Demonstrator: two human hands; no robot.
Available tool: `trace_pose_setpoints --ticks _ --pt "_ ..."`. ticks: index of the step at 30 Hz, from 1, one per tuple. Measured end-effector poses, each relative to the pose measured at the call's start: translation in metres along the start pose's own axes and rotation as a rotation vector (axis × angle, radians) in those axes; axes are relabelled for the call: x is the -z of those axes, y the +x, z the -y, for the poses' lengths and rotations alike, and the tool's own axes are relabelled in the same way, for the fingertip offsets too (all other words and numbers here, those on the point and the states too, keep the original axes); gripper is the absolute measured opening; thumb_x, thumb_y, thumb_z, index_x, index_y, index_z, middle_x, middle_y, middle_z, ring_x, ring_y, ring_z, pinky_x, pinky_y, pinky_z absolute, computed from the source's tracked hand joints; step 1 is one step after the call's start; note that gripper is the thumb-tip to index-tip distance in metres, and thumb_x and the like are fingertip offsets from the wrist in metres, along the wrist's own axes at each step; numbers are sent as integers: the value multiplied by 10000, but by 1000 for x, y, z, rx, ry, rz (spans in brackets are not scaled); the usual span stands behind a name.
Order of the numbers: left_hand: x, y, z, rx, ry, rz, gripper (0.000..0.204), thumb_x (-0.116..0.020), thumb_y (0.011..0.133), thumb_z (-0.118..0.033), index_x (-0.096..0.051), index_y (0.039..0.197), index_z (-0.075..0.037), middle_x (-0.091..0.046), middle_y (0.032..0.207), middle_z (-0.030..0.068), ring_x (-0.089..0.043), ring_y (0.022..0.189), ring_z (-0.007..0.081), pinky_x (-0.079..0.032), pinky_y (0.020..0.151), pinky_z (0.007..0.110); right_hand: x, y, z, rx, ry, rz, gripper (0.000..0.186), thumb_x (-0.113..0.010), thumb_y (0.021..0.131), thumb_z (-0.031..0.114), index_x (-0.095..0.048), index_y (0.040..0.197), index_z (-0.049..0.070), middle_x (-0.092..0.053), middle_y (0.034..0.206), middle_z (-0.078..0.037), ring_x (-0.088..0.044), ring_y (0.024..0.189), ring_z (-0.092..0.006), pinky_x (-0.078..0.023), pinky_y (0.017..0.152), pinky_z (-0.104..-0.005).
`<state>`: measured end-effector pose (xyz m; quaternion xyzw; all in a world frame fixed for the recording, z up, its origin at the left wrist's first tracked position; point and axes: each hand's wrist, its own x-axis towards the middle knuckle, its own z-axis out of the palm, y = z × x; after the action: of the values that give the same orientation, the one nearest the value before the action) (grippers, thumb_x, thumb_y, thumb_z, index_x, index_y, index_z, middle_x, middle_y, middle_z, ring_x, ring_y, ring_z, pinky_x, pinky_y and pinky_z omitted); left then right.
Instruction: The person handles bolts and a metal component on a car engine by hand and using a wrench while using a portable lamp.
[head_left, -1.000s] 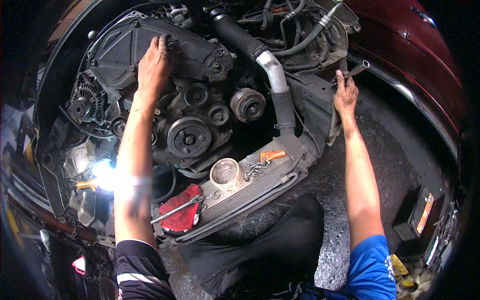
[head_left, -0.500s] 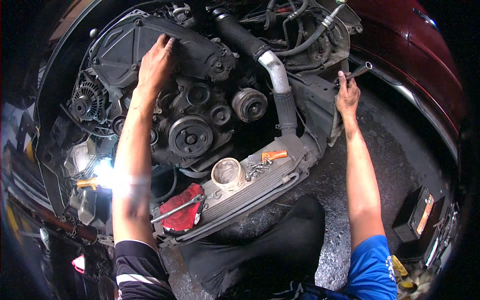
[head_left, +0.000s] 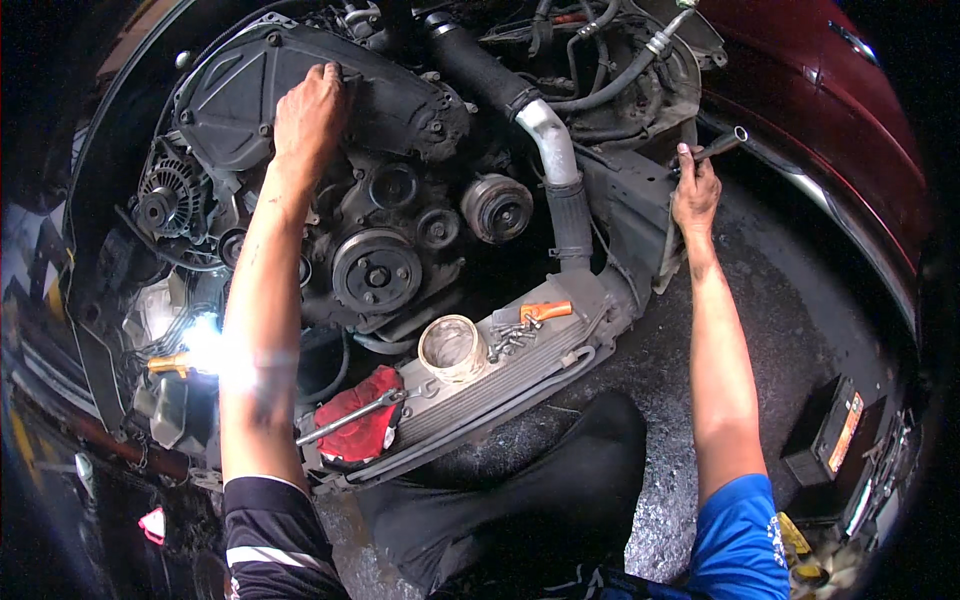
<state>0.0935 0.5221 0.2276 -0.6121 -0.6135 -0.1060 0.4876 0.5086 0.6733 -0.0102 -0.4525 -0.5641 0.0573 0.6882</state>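
Note:
My left hand (head_left: 305,115) is on the black engine cover (head_left: 220,105), its fingertips pinched at a small dark fitting near the upper middle; what they hold is too hidden to name. Below it are the pulleys (head_left: 375,271) and, further left, the alternator (head_left: 160,205). My right hand (head_left: 697,185) is closed round a dark tubular wrench (head_left: 724,143) with a round open socket end, held beside the metal side panel at the right of the engine bay.
The radiator's top (head_left: 545,355) holds a cream tub (head_left: 450,348), loose bolts (head_left: 510,336), an orange-handled tool (head_left: 545,310), a red cloth (head_left: 362,430) and wrenches (head_left: 360,410). A lit work lamp (head_left: 205,350) is at left, a black battery (head_left: 822,430) at lower right, a red car panel (head_left: 840,100) beyond.
My left hand and forearm have shifted slightly left and up along the cover. My right hand has moved a little to the right with the wrench.

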Motion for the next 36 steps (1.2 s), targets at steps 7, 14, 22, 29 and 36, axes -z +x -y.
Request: trace_pose_setpoints --ticks 7,14,22,29,36 --pt "-3 -9 -3 -53 -62 -62 370 -509 871 -33 -532 1234 35 -563 1235 246 -646 1006 421 -545 849 480 0 1 -7 104 -55 -27 354 -533 980 364 -627 1042 29 -656 883 -197 -608 885 -407 -456 787 -458" --pt "-13 -4 9 101 -32 32 345 -532 896 -99 -540 1216 28 -595 1161 239 -663 902 426 -548 763 495 -3 -2 -2 44 -49 -12 363 -519 987 379 -619 1036 33 -624 827 -201 -589 847 -416 -447 756 -476" --pt "-17 -11 5 -44 -38 -223 335 -480 898 -37 -547 1215 45 -592 1183 230 -662 945 410 -555 790 473 -3 -1 -8 126 -86 -14 377 -546 975 406 -618 1013 38 -623 824 -191 -597 838 -393 -456 760 -453" --pt "8 -30 9 24 -440 -358 223 -635 866 -104 -649 1060 7 -656 1007 254 -655 978 399 -519 806 453 -3 -2 -1 1 13 -19 371 -544 976 396 -633 1006 37 -640 852 -194 -609 867 -392 -452 772 -450" --pt "11 -79 8 602 -1505 -73 348 -730 889 -190 -661 1145 36 -717 1028 130 -698 937 202 -554 759 291 1 0 -3 7 -23 -6 383 -541 973 384 -644 1024 18 -663 940 -231 -612 916 -428 -453 794 -466"
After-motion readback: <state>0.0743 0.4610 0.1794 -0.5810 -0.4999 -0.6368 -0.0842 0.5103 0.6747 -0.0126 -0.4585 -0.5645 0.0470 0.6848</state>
